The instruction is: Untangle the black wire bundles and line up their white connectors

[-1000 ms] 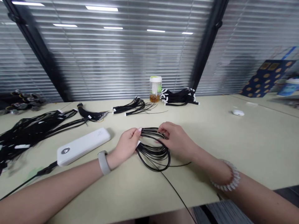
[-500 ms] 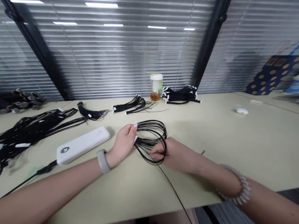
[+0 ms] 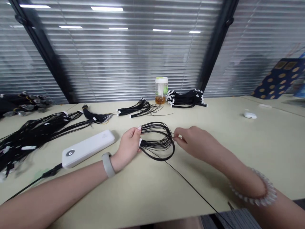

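Note:
My left hand (image 3: 128, 146) grips the taped ends of a looped bundle of thin black cords (image 3: 157, 140) on the pale table. My right hand (image 3: 194, 143) reaches in from the right, its fingertips at the loop's right edge, close together. I cannot tell whether they pinch a strand. One long black cord (image 3: 190, 181) runs from the loop down towards the table's front edge. A grey band circles my left wrist, and a ring of nail-shaped pieces circles my right wrist.
A white power bank (image 3: 87, 149) with a black cable lies left of my left hand. Black cord bundles (image 3: 35, 136) spread across the left side. Further back stand a jar (image 3: 161, 90) and a taped bundle (image 3: 187, 99). A small white case (image 3: 250, 115) lies right.
My right hand has moved right, from inside the loop to its outer edge. The loop now lies lower and tighter. My left hand still holds the cord ends.

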### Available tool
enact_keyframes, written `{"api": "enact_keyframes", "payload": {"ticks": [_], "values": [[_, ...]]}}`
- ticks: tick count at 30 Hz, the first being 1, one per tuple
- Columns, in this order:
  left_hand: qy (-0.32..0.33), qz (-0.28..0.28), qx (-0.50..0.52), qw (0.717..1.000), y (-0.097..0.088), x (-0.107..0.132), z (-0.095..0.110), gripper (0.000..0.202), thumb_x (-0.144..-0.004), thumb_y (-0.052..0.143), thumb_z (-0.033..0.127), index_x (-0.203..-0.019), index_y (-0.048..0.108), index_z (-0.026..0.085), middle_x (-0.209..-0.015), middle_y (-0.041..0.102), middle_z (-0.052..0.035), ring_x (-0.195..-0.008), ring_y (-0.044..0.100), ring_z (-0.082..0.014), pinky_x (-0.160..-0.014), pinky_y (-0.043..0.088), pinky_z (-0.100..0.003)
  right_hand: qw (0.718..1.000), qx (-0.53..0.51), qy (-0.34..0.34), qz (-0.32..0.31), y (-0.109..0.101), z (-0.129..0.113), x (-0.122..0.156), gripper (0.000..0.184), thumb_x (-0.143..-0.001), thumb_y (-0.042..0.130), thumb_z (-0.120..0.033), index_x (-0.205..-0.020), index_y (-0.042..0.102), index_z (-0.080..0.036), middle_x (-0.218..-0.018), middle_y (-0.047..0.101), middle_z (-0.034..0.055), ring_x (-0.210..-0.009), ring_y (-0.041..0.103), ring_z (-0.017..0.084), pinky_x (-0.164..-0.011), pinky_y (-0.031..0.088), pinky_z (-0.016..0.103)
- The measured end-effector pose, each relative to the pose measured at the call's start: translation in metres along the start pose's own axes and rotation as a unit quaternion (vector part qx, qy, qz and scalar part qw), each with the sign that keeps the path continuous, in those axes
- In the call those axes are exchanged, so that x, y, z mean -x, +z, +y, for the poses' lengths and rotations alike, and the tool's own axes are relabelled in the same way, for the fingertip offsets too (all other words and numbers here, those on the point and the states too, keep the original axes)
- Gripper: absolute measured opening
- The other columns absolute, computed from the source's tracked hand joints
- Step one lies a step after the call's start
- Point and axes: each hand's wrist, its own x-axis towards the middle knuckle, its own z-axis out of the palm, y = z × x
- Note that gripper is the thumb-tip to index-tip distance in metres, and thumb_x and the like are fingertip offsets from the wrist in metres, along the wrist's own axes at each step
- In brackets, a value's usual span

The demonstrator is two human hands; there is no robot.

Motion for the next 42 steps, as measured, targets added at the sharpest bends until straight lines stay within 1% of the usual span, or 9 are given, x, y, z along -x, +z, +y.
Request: {"api": "enact_keyframes", "payload": {"ticks": [5, 8, 11, 16, 21, 26, 30, 38, 42], "values": [[0.000, -0.001, 0.004, 1.000, 0.000, -0.001, -0.002, 0.039, -0.083, 0.040, 0.053, -0.066, 0.043, 0.018, -0.049, 0.039, 0.0058, -0.037, 0.039, -0.0091, -0.034, 0.034, -0.021, 0.970, -0.183, 0.001, 0.161, -0.003, 0.008, -0.004, 0.015, -0.080, 0.051, -0.023, -0.087, 0.065, -0.022, -0.088, 0.066, 0.0049, -0.080, 0.061, 0.021, -0.065, 0.046, 0.032], [0.008, -0.011, -0.023, 1.000, 0.001, 0.001, 0.002, 0.036, -0.084, 0.040, 0.048, -0.065, 0.043, 0.018, -0.048, 0.040, 0.0055, -0.038, 0.039, -0.0095, -0.037, 0.032, -0.021, 0.877, -0.376, 0.028, 0.296, -0.003, 0.006, -0.004, 0.019, -0.083, 0.050, -0.029, -0.095, 0.064, -0.024, -0.100, 0.064, 0.0048, -0.094, 0.060, 0.021, -0.077, 0.050, 0.036], [0.048, -0.019, -0.064, 0.997, 0.001, 0.005, 0.008, 0.035, -0.085, 0.039, 0.043, -0.062, 0.043, 0.017, -0.048, 0.041, 0.0044, -0.044, 0.040, -0.0102, -0.043, 0.033, -0.022, 0.815, -0.491, 0.054, 0.302, -0.001, -0.001, -0.004, 0.030, -0.085, 0.049, -0.030, -0.113, 0.053, -0.025, -0.078, 0.065, 0.0020, -0.074, 0.063, 0.016, -0.070, 0.054, 0.035], [0.100, -0.048, -0.096, 0.989, 0.000, 0.008, 0.011, 0.036, -0.085, 0.037, 0.039, -0.057, 0.041, 0.017, -0.053, 0.043, 0.0027, -0.052, 0.040, -0.0113, -0.050, 0.034, -0.023, 0.844, -0.518, 0.032, 0.133, 0.013, -0.015, -0.003, 0.019, -0.082, 0.051, -0.023, -0.100, 0.055, -0.018, -0.074, 0.060, 0.0020, -0.072, 0.063, 0.014, -0.066, 0.055, 0.028], [0.093, -0.091, -0.086, 0.988, 0.000, 0.006, 0.008, 0.039, -0.085, 0.036, 0.043, -0.057, 0.042, 0.017, -0.052, 0.042, 0.0029, -0.050, 0.038, -0.0107, -0.048, 0.032, -0.022, 0.862, -0.504, -0.005, 0.060, 0.022, -0.019, 0.003, 0.037, -0.085, 0.043, -0.022, -0.122, 0.040, -0.026, -0.082, 0.058, 0.0001, -0.049, 0.054, 0.007, -0.044, 0.049, 0.023], [0.082, -0.109, -0.072, 0.988, 0.000, 0.005, 0.007, 0.040, -0.086, 0.037, 0.046, -0.058, 0.044, 0.017, -0.051, 0.043, 0.0031, -0.047, 0.037, -0.0097, -0.044, 0.030, -0.021, 0.889, -0.458, 0.012, 0.016, 0.026, -0.019, 0.002, 0.019, -0.085, 0.043, -0.025, -0.094, 0.059, -0.019, -0.076, 0.060, 0.0019, -0.068, 0.061, 0.012, -0.063, 0.051, 0.026], [0.068, -0.113, -0.059, 0.990, 0.001, 0.007, 0.009, 0.041, -0.085, 0.038, 0.047, -0.057, 0.044, 0.017, -0.048, 0.042, 0.0032, -0.043, 0.036, -0.0093, -0.041, 0.029, -0.021, 0.935, -0.353, -0.013, 0.018, 0.025, -0.023, 0.002, 0.018, -0.083, 0.046, -0.025, -0.073, 0.060, -0.019, -0.065, 0.060, 0.0000, -0.062, 0.055, 0.012, -0.056, 0.041, 0.024], [0.042, -0.114, -0.041, 0.992, 0.001, 0.006, 0.008, 0.043, -0.085, 0.039, 0.048, -0.054, 0.043, 0.018, -0.042, 0.040, 0.0041, -0.039, 0.035, -0.0090, -0.038, 0.027, -0.021, 0.963, -0.262, -0.057, 0.000, 0.020, -0.023, 0.004, 0.019, -0.081, 0.046, -0.018, -0.063, 0.054, -0.018, -0.059, 0.054, -0.0022, -0.053, 0.044, 0.009, -0.049, 0.030, 0.022], [0.040, -0.114, -0.031, 0.992, 0.001, 0.006, 0.008, 0.042, -0.084, 0.039, 0.048, -0.055, 0.043, 0.018, -0.044, 0.042, 0.0036, -0.040, 0.036, -0.0091, -0.039, 0.028, -0.021, 0.957, -0.285, -0.059, -0.006, 0.022, -0.022, 0.004, 0.019, -0.083, 0.042, -0.017, -0.079, 0.060, -0.019, -0.063, 0.057, -0.0023, -0.055, 0.045, 0.009, -0.052, 0.033, 0.021]]}}
